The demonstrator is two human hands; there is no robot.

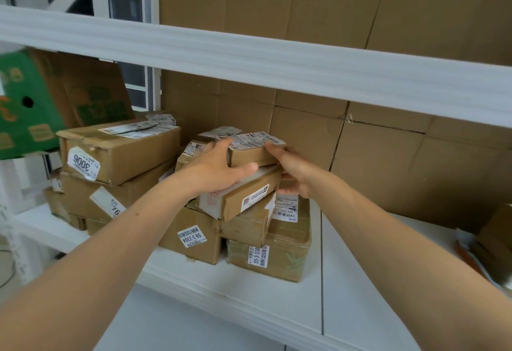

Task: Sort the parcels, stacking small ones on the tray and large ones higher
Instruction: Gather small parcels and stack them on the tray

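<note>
Two bare forearms reach over the white shelf board [360, 267]. On it stands a pile of brown cardboard parcels [194, 237]. On top of the pile sits the small brown label-topped cardboard box [252, 154]. The left hand [219, 165] and right hand [293, 170] clamp its two ends, fingers over the top edge and thumbs lower. Behind to the left is a brown carton marked 3006 [119, 154], then a green printed carton [25, 107].

Bright, even indoor light with a cool cast falls on the white shelf [360, 281]. It leaves only thin, soft shadows under the parcel stack [277, 251] and no glare. The middle is sharp, and the label on the small top parcel [255, 154] looks crisp. The green carton [25, 101] at far left and the upper shelf beam [249, 60] are smeared. The beam bows, and the picture stretches toward its near corners.
</note>
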